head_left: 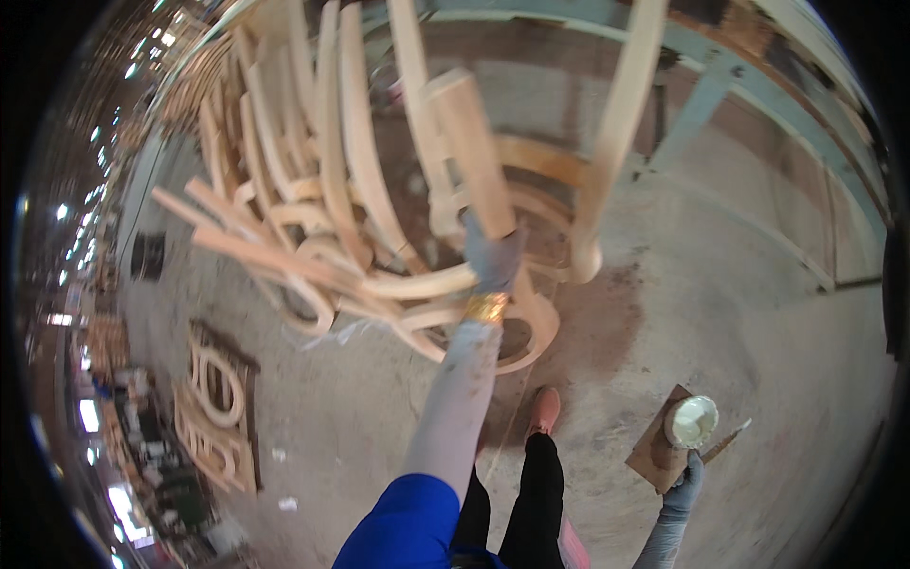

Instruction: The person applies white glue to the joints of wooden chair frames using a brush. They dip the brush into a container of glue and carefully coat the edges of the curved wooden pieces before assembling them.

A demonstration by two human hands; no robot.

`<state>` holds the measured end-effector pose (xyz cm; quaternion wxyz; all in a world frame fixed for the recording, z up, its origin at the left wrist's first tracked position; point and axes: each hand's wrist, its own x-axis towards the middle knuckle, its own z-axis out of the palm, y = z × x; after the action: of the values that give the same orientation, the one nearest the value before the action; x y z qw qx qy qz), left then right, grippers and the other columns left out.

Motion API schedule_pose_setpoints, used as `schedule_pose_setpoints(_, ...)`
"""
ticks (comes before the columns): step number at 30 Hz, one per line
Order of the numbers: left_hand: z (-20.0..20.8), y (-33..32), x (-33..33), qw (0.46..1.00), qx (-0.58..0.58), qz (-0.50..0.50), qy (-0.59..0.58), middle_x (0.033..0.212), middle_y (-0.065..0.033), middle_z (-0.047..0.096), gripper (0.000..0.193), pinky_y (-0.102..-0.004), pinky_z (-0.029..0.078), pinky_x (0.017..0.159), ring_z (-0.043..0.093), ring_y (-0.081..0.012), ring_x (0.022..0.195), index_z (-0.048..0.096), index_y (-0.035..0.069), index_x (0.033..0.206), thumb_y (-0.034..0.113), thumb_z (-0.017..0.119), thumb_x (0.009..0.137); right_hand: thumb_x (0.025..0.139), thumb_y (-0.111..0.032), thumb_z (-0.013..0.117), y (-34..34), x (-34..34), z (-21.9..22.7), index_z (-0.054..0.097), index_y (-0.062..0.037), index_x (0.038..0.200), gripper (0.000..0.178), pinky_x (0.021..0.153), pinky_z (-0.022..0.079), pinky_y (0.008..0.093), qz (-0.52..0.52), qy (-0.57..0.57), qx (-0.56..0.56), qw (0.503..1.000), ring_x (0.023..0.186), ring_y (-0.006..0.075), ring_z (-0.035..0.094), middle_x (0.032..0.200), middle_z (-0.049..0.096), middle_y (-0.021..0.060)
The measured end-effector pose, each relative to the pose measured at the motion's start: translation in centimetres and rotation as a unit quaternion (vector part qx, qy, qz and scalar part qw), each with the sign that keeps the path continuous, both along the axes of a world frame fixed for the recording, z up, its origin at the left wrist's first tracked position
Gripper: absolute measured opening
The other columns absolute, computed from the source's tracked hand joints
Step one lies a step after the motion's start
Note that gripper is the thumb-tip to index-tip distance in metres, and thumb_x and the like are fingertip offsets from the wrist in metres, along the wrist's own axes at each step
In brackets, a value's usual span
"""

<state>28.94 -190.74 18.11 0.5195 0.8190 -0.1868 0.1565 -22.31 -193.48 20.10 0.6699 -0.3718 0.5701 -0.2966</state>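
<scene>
wooden piece in left fingers, white tub at right fingers

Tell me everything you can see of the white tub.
The white tub is round, open-topped and plastic-looking, with pale, whitish contents. It appears roughly upright at lower right, over a brown board. The right hand reaches its near edge; a brush lies alongside. Whether the board supports it is unclear.

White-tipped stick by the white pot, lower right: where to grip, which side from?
Take the white-tipped stick by its brown handle, probably from the lower left, where the right hand is. The stick is slim, and its pale tip points up and right, away from that hand.
</scene>
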Motion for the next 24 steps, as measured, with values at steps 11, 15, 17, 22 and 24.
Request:
schedule_pose_setpoints(11, -0.5, -2.8, 3.5, 0.988, 0.040, 0.046, 0.144, 0.087, -0.0171, 0.061, 0.050, -0.0436, 0.048, 0.071, 0.061, -0.0365, 0.082, 0.048, 0.006, 0.097, 0.029, 0.075, 0.062, 0.093, -0.022, 0.048, -2.1, 1.9, -2.8, 0.055, -0.0101, 0.090, 0.014, 0.049, 0.035, 0.0154, 0.008, -0.058, 0.077, 0.995, 0.046, -0.0012, 0.034, 0.063, 0.046, -0.0073)
schedule_pose_setpoints(15, -2.0, -4.0, 6.3, 0.984, 0.019, 0.061, 0.167, 0.093, -0.0173, 0.060, 0.054, -0.0444, 0.047, 0.075, 0.059, -0.0368, 0.087, 0.046, 0.006, 0.098, 0.032, 0.076, 0.061, 0.093, -0.021, 0.049, -4.6, 3.5, -3.5, 0.055, -0.0084, 0.095, 0.014, 0.053, 0.039, 0.0168, 0.062, -0.130, 0.132, 0.981, 0.052, 0.0009, 0.041, 0.068, 0.049, -0.0060)
schedule_pose_setpoints(17, -3.3, -4.5, 7.2, 0.986, 0.013, 0.068, 0.151, 0.095, -0.0179, 0.059, 0.057, -0.0446, 0.046, 0.077, 0.058, -0.0373, 0.090, 0.046, 0.005, 0.099, 0.033, 0.077, 0.061, 0.091, -0.020, 0.049, -4.7, 3.5, -4.2, 0.055, -0.0060, 0.099, 0.017, 0.053, 0.040, 0.0170, 0.064, -0.112, 0.124, 0.984, 0.054, 0.0015, 0.044, 0.072, 0.052, -0.0039)
schedule_pose_setpoints(22, -4.9, -4.0, 9.4, 0.987, 0.068, 0.052, 0.137, 0.101, -0.0210, 0.058, 0.065, -0.0441, 0.046, 0.081, 0.058, -0.0377, 0.095, 0.047, 0.002, 0.105, 0.036, 0.078, 0.060, 0.089, -0.016, 0.051, -4.8, 6.0, -5.8, 0.056, -0.0014, 0.100, 0.019, 0.054, 0.038, 0.0190, 0.032, 0.012, 0.051, 0.998, 0.062, 0.0043, 0.046, 0.083, 0.055, 0.0005)
schedule_pose_setpoints(24, -5.1, -3.5, 9.7, 0.983, 0.090, 0.043, 0.154, 0.101, -0.0217, 0.059, 0.067, -0.0438, 0.046, 0.082, 0.059, -0.0379, 0.094, 0.047, 0.000, 0.106, 0.037, 0.078, 0.059, 0.089, -0.014, 0.051, -6.1, 5.7, -5.6, 0.057, 0.0002, 0.100, 0.019, 0.059, 0.041, 0.0222, 0.069, -0.001, 0.073, 0.995, 0.071, 0.0079, 0.049, 0.092, 0.055, 0.0026)
